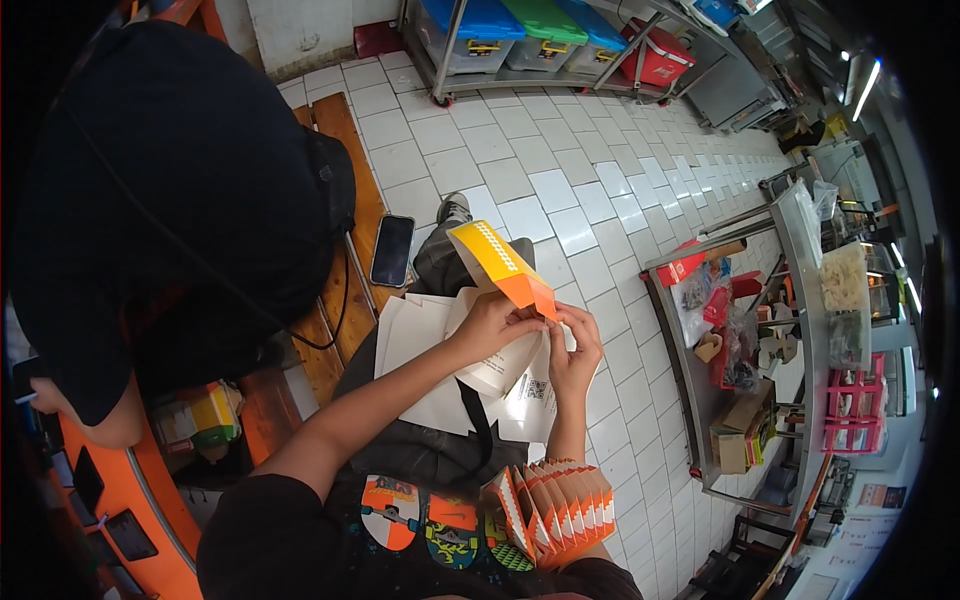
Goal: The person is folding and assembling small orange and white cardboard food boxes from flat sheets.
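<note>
Above my lap, my left hand (488, 328) and my right hand (577, 352) pinch an orange and yellow cardboard food carton (505, 268) between them. The carton is partly folded, and its yellow panel tilts up and away to the left. My fingertips meet at its orange lower corner. Beneath my hands, several flat carton blanks (405, 335) lie pale side up across my legs, with a dark strap over them. Close to my body, a row of nested orange and white cartons (560, 510) leans against my right forearm and hides part of it.
A phone (392, 250) lies on the wooden bench (365, 190) to my left, beside a person in black (190, 180). More phones rest on an orange table (165, 510). Lidded bins (475, 40) stand on a far rack. On the right is a cluttered metal table (800, 250).
</note>
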The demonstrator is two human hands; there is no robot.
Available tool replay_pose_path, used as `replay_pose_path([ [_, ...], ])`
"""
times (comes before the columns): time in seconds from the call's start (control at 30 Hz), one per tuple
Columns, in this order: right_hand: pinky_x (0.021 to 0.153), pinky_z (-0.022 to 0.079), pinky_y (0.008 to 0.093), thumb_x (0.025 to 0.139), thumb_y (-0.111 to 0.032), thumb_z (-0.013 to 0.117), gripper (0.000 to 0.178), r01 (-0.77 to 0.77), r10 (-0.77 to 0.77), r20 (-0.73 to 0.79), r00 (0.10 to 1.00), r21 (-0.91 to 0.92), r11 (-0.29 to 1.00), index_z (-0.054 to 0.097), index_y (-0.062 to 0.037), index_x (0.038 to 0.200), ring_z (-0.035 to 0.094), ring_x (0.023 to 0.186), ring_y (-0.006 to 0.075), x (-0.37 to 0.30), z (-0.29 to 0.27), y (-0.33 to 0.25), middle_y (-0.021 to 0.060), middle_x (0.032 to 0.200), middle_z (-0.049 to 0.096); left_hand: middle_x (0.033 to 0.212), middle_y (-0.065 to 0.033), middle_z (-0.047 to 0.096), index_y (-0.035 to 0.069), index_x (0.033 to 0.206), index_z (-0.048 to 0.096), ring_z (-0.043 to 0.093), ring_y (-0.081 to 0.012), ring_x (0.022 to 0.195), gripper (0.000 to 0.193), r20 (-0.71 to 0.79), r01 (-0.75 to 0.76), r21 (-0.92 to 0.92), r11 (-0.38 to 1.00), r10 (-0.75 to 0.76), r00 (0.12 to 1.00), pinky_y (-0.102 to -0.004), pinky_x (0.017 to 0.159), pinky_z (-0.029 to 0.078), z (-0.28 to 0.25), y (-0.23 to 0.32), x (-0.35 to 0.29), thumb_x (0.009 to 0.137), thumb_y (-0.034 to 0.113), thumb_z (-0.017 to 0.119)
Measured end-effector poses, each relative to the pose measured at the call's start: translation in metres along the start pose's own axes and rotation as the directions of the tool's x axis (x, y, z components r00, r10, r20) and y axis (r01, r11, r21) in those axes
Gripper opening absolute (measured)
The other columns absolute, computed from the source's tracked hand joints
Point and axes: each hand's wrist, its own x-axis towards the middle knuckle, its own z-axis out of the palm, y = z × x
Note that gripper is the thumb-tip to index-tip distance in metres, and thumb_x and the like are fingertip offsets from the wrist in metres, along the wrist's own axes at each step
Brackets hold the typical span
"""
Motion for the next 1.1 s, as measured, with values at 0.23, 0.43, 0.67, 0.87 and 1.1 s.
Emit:
replay_pose_path([
  [0.23, 0.078, 0.047, 0.031, 0.074, 0.002, 0.065, 0.014, 0.078, -0.078, 0.001, 0.997, -0.012, 0.997, 0.062, -0.0013, 0.087, 0.061, 0.088, 0.0229, 0.007, 0.0, -0.001, 0.0096, 0.095, 0.064, 0.099, -0.0091, 0.063, -0.003, 0.109, 0.056, 0.063, -0.0137, 0.088, 0.031, 0.03, 0.061, -0.005, 0.998, -0.06, 0.998, -0.0251, 0.075, 0.053, -0.001, 0.004, 0.0, 0.08, 0.004, 0.066],
  [0.43, 0.074, 0.048, 0.0298, 0.07, 0.001, 0.07, 0.015, 0.182, -0.183, 0.011, 0.983, -0.149, 0.972, 0.063, -0.0014, 0.083, 0.062, 0.082, 0.0216, 0.009, 0.001, 0.011, 0.0084, 0.09, 0.065, 0.097, -0.009, 0.064, -0.003, 0.107, 0.057, 0.065, -0.0152, 0.087, 0.03, -0.033, 0.031, -0.113, 0.993, -0.035, 0.999, -0.026, 0.076, 0.054, -0.004, 0.004, 0.0, 0.079, 0.003, 0.066],
  [0.67, 0.074, 0.048, 0.0303, 0.069, -0.001, 0.071, 0.015, 0.129, -0.152, -0.17, 0.974, -0.141, 0.982, 0.062, -0.0024, 0.081, 0.062, 0.081, 0.0224, -0.005, 0.013, 0.014, 0.008, 0.088, 0.065, 0.094, -0.0092, 0.065, -0.003, 0.103, 0.059, 0.066, -0.0157, 0.085, 0.026, -0.032, 0.039, -0.036, 0.999, -0.04, 0.999, -0.0267, 0.075, 0.055, -0.003, 0.004, 0.0, 0.079, 0.002, 0.066],
  [0.87, 0.076, 0.048, 0.0291, 0.077, 0.002, 0.063, 0.014, 0.111, -0.111, -0.002, 0.994, 0.035, 0.993, 0.064, -0.0001, 0.091, 0.061, 0.088, 0.0225, 0.004, 0.008, 0.007, 0.0102, 0.095, 0.063, 0.092, -0.0073, 0.065, -0.003, 0.105, 0.057, 0.063, -0.0112, 0.082, 0.028, -0.108, 0.008, -0.055, 0.998, -0.014, 0.994, -0.024, 0.073, 0.053, 0.0, 0.001, -0.001, 0.079, 0.002, 0.066],
  [1.1, 0.079, 0.047, 0.0295, 0.079, 0.003, 0.061, 0.015, 0.105, -0.107, 0.032, 0.994, 0.034, 0.994, 0.065, 0.0, 0.093, 0.06, 0.091, 0.0221, 0.003, 0.009, 0.002, 0.0109, 0.1, 0.064, 0.095, -0.0094, 0.063, -0.002, 0.108, 0.053, 0.065, -0.0165, 0.084, 0.03, -0.078, 0.032, -0.013, 0.999, -0.033, 0.996, -0.0261, 0.073, 0.053, -0.001, -0.01, -0.001, 0.082, 0.006, 0.064],
])
